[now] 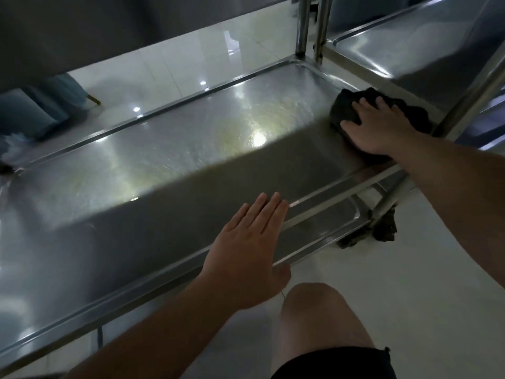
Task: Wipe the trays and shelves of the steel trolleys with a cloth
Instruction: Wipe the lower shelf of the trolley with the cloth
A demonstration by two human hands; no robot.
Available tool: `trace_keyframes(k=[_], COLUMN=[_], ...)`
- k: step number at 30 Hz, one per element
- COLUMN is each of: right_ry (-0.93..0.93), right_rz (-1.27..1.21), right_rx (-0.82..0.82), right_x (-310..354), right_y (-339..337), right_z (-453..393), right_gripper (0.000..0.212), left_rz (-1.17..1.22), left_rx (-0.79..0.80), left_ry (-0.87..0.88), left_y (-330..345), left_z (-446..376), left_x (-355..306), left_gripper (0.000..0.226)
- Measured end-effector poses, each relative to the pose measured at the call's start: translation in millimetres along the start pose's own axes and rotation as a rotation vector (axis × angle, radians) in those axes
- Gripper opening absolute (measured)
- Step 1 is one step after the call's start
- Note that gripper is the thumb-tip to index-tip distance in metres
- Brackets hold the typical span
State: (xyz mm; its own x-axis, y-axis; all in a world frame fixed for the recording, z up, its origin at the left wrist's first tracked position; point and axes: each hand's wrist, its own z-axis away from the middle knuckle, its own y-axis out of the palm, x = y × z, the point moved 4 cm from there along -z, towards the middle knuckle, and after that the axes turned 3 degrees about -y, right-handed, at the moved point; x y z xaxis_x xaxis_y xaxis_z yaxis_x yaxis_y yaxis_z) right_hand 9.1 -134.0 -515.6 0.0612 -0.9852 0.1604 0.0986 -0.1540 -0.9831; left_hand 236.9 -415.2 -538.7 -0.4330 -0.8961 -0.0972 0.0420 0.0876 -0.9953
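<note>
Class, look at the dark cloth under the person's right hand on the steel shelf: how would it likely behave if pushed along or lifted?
The dark cloth lies bunched and creased under the right hand, so it is probably floppy and would droop when lifted. Pushed flat-handed, it should slide easily, since the steel shelf looks smooth and glossy. It would likely bunch further rather than roll.

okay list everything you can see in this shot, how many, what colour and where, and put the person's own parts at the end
Steel trolley shelf: one, silver, across the middle, under both hands.
Lower shelf: one, silver, showing below the near rim.
Second trolley tray: one, silver, upper right.
Upright posts: two, silver, top centre.
Cloth: one, dark, right end of the shelf under the right hand.
Dark rag-like thing: one, on the floor by the trolley leg; cannot tell what it is.
Floor: white glossy tiles.
Blue fabric: one, far left.
Left hand: flat over the shelf's near rim.
Right hand: presses on the cloth.
Knee: one, bottom centre, above dark shorts.
</note>
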Motion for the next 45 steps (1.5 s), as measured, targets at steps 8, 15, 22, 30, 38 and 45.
trace_keyframes(k=[8, 15, 22, 30, 38, 45], right_ry=[-0.005, -0.294, -0.291, 0.144, -0.129, -0.265], right_rz=[-0.008, -0.054, -0.054, -0.063, -0.051, -0.017], right_rx=[-0.036, 0.007, -0.022, 0.015, 0.027, 0.040], right_x=[9.9, 147.3, 120.6, 85.8, 270.4, 258.0], right_y=[3.4, 27.7, 19.8, 18.2, 57.6, 52.9], right_z=[-25.1, 34.1, 35.2, 22.2, 96.8, 88.6], right_gripper=[0.083, 0.073, 0.074, 0.081, 0.082, 0.077], left_rz=[-0.041, -0.078, 0.089, -0.007, 0.056, 0.184], left_rx=[0.025, 0.088, 0.105, -0.025, -0.031, -0.028], left_ry=[-0.019, -0.030, -0.002, -0.266, -0.547, -0.484], left_y=[0.9, 0.3, -7.2, -26.6, -17.3, -35.9], left_z=[-0.7, -3.1, -4.2, 76.0, 102.8, 129.1], left_x=[-4.3, -4.7, 4.4, 71.7, 79.9, 115.4], left_gripper=[0.101, 0.103, 0.103, 0.085, 0.077, 0.074])
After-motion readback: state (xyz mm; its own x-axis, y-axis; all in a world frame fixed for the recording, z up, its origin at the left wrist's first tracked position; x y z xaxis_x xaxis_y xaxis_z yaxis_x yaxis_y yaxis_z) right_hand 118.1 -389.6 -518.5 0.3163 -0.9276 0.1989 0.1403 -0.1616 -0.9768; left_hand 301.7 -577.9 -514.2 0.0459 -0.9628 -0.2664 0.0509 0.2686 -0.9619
